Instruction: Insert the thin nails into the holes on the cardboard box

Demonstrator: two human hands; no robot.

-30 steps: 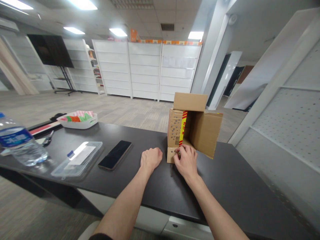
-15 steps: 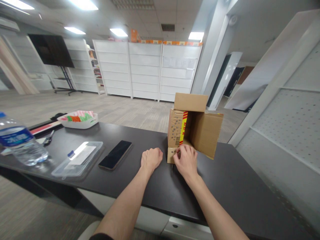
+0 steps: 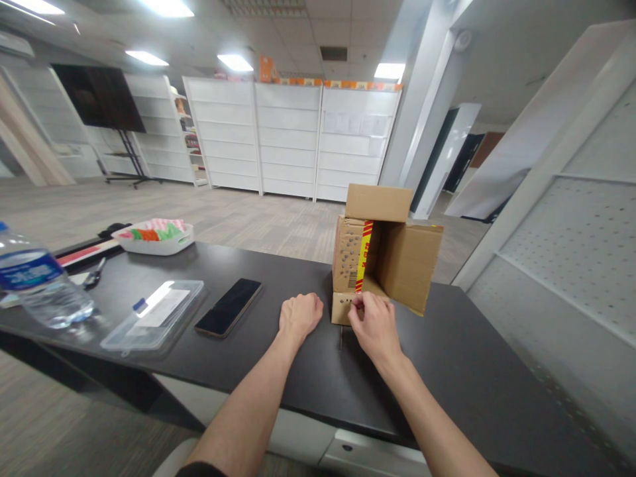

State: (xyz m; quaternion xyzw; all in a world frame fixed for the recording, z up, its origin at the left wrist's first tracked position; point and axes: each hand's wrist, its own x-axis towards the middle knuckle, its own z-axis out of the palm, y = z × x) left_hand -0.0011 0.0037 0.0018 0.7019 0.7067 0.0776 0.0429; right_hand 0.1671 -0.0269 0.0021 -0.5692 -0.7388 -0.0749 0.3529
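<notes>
A cardboard box (image 3: 346, 255) lies on the dark table with its opening facing me and its flaps spread. Yellow-and-red tape (image 3: 364, 255) runs along the opening's left edge, and dark dots or holes mark the left side. My right hand (image 3: 375, 324) is at the lower flap (image 3: 340, 307), thumb and fingertips pinched together; anything between them is too small to make out. Several small dark holes show in that flap. A thin dark sliver (image 3: 340, 338) sticks out below it. Left of the box my left hand (image 3: 301, 313) rests on the table as a fist, its inside hidden.
A black phone (image 3: 228, 307) lies left of my left hand. Beyond it are a clear plastic case (image 3: 154, 315), a water bottle (image 3: 44, 285) and a white basket (image 3: 156, 244) with colourful contents. A perforated white panel (image 3: 566, 258) borders the table's right side.
My right hand has drawn slightly down and right, uncovering more of the lower flap and its holes. My left hand and the box have stayed put.
</notes>
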